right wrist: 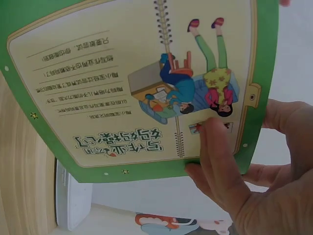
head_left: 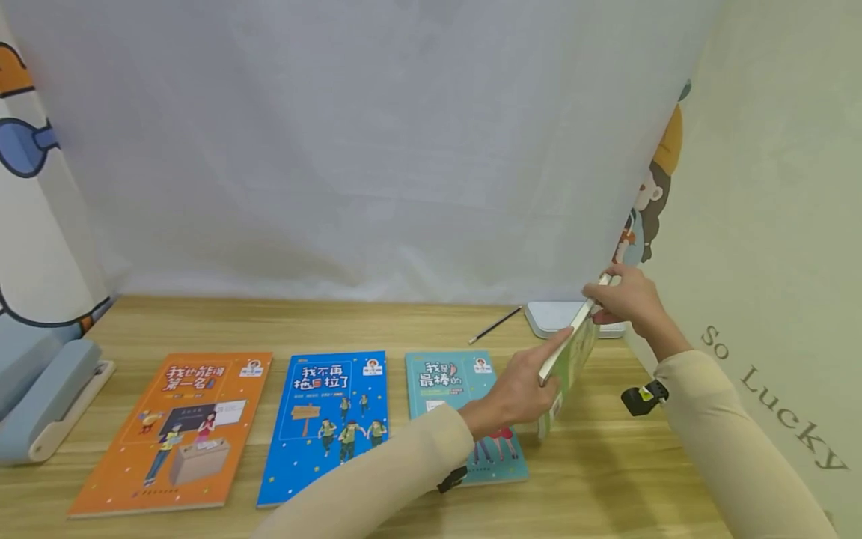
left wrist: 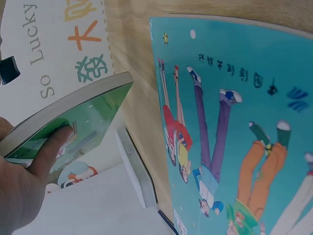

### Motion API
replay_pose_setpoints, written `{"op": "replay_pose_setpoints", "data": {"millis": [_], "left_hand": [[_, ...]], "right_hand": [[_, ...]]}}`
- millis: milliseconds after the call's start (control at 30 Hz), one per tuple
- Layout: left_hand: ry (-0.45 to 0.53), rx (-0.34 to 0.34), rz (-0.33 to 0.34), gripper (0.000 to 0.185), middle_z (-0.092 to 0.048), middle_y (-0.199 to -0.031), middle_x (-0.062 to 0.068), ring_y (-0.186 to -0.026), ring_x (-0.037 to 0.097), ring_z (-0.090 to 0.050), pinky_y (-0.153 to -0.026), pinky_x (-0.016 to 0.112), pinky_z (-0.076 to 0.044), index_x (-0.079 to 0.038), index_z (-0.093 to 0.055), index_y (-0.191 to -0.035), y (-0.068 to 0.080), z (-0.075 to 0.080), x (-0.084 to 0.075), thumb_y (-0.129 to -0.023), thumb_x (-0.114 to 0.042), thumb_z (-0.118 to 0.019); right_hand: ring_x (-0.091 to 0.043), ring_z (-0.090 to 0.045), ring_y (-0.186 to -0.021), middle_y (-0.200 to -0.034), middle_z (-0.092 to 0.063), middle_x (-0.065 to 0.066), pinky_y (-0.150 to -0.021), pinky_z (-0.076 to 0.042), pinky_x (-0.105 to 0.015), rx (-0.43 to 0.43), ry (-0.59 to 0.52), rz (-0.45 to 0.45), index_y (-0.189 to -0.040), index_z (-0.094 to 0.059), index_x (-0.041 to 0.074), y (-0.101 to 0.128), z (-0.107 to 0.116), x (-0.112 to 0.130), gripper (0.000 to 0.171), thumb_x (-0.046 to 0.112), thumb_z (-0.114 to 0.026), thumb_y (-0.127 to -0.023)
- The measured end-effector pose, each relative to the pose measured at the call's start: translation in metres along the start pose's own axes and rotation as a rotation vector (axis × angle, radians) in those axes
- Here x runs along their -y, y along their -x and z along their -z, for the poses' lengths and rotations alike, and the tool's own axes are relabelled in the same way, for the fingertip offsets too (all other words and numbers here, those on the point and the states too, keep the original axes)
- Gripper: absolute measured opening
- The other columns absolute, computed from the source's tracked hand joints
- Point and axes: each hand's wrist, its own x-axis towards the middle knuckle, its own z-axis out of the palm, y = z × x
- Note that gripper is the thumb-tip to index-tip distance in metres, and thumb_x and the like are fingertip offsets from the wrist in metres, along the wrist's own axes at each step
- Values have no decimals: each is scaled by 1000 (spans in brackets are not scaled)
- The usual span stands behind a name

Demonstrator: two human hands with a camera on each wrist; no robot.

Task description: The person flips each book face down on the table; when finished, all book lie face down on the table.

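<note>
Both hands hold a green-covered book (head_left: 574, 361) on edge above the right side of the table, its page block facing up. My left hand (head_left: 517, 385) grips the near end between thumb and fingers. At the far end, my right hand (head_left: 629, 301) pinches the book's corner. In the right wrist view the back cover (right wrist: 93, 93) shows a cream panel, printed text and two cartoon figures. Just left of it lies a teal book (head_left: 420, 374), face up and partly hidden by the left hand and forearm.
A blue book (head_left: 323, 427) and an orange book (head_left: 195, 427) lie face up in a row farther left. A pencil (head_left: 494, 326) and a pale flat case (head_left: 545, 318) are at the back right. A blue-grey and white object (head_left: 60, 397) stands at the left edge.
</note>
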Motion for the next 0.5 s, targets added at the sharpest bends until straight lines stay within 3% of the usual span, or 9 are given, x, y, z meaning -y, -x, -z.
{"op": "replay_pose_setpoints", "data": {"millis": [133, 300, 500], "left_hand": [[1, -34, -14, 81, -53, -144, 25, -109, 31, -70, -67, 14, -56, -18, -28, -158, 2, 2, 1, -88, 14, -53], [46, -40, 28, 80, -52, -146, 24, -117, 37, -66, -75, 24, -60, -19, -26, -159, 4, 2, 2, -91, 13, -51], [158, -97, 93, 79, -53, -144, 26, -113, 39, -68, -70, 23, -60, -23, -27, -159, 5, 4, 4, -92, 12, -48]], "right_hand": [[-12, -72, -61, -122, -56, -41, -63, -62, -28, -12, 31, 27, -150, -25, -11, 1, -3, 4, 75, 26, -60, -95], [-19, -74, -68, -133, -49, -44, -66, -63, -34, -28, 74, 44, -152, -24, -9, 2, -7, 6, 79, 34, -60, -97], [-39, -74, -93, -142, -41, -44, -73, -63, -40, -34, 36, 80, -154, -22, -4, 6, -10, 3, 86, 52, -54, -98]]}}
